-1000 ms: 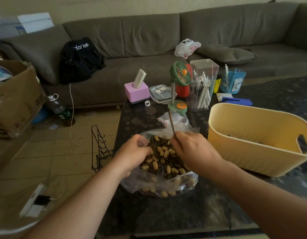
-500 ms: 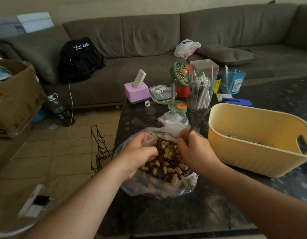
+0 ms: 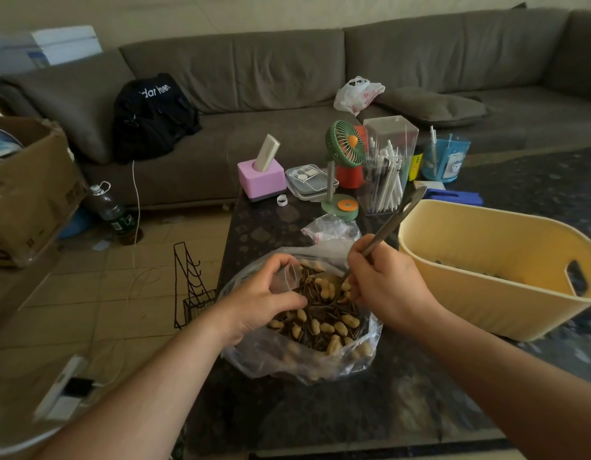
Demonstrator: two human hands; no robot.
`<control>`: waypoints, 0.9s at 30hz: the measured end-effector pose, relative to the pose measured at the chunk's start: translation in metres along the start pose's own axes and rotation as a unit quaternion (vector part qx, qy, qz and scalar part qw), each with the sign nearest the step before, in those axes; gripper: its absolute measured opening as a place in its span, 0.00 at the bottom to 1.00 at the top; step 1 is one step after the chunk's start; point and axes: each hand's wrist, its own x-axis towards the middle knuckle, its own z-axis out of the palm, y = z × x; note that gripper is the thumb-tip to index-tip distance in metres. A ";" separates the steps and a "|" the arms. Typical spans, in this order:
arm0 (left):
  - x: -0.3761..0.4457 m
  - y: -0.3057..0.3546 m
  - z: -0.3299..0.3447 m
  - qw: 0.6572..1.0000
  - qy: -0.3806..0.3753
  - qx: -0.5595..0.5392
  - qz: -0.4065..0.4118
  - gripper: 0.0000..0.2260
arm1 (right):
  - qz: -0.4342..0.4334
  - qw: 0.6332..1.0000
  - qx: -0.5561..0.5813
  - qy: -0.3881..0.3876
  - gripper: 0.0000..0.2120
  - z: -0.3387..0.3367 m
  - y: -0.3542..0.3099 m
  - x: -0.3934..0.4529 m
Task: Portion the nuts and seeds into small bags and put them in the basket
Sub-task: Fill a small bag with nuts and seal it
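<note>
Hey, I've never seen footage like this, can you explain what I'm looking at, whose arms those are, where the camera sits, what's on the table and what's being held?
There is no machine here. A person wears one wide-angle camera on the head, looking down at their own two bare arms.

On the dark table sits a big clear bag of peanuts and dark seeds. The left hand holds a small clear bag open over it. The right hand grips a metal scoop handle, its lower end down in the nuts.

To the right stands a yellow basket, where filled bags go. Farther back are a green fan, a pink box and a clear tub of pens. A grey sofa is behind.
</note>
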 end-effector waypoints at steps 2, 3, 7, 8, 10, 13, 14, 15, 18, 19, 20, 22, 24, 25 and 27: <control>0.000 -0.001 0.001 1.000 -0.023 0.000 0.001 0.25 | 0.000 1.000 0.001 -0.001 0.12 -0.002 -0.001 0.000; 0.001 -0.001 0.001 1.000 -0.030 0.003 0.004 0.25 | -0.001 1.000 -0.003 0.000 0.12 -0.003 -0.001 0.001; 0.004 -0.002 0.001 0.999 -0.032 0.017 0.003 0.23 | 0.000 0.999 -0.031 0.010 0.14 -0.009 -0.005 0.001; 0.004 -0.002 0.001 0.999 -0.029 0.020 0.000 0.23 | 0.001 0.999 -0.032 0.010 0.14 -0.010 -0.005 0.001; 0.006 -0.002 0.001 0.999 -0.003 0.042 0.002 0.22 | -0.002 0.999 -0.038 0.010 0.14 -0.013 -0.007 0.000; 0.008 -0.004 0.005 0.995 0.061 0.075 0.036 0.23 | -0.028 0.997 -0.063 0.024 0.13 -0.019 -0.014 -0.001; 0.008 -0.006 0.007 0.992 0.078 0.083 0.046 0.23 | -0.037 0.996 -0.068 0.032 0.13 -0.022 -0.018 -0.001; 0.008 -0.006 0.008 0.990 0.091 0.094 0.053 0.23 | -0.046 0.996 -0.071 0.040 0.12 -0.025 -0.022 -0.001; 0.007 -0.003 0.012 0.979 0.120 0.151 0.062 0.22 | -0.089 0.990 -0.096 0.048 0.11 -0.033 -0.034 0.000; 0.007 -0.002 0.013 0.975 0.127 0.169 0.063 0.22 | -0.105 0.988 -0.109 0.042 0.10 -0.035 -0.038 0.001; 0.008 -0.002 0.014 0.972 0.131 0.183 0.065 0.23 | -0.119 0.985 -0.121 0.036 0.10 -0.036 -0.041 0.002; 0.010 -0.001 0.018 0.968 0.137 0.199 0.074 0.25 | -0.144 0.979 -0.143 0.029 0.09 -0.036 -0.046 0.004; 0.012 -0.002 0.023 0.963 0.147 0.209 0.083 0.27 | -0.172 0.970 -0.168 0.023 0.08 -0.034 -0.049 0.005; 0.013 -0.002 0.025 0.961 0.154 0.212 0.086 0.29 | -0.187 0.964 -0.185 0.018 0.08 -0.033 -0.049 0.005; 0.015 -0.002 0.029 0.958 0.165 0.217 0.087 0.31 | -0.218 0.951 -0.222 0.010 0.09 -0.029 -0.050 0.005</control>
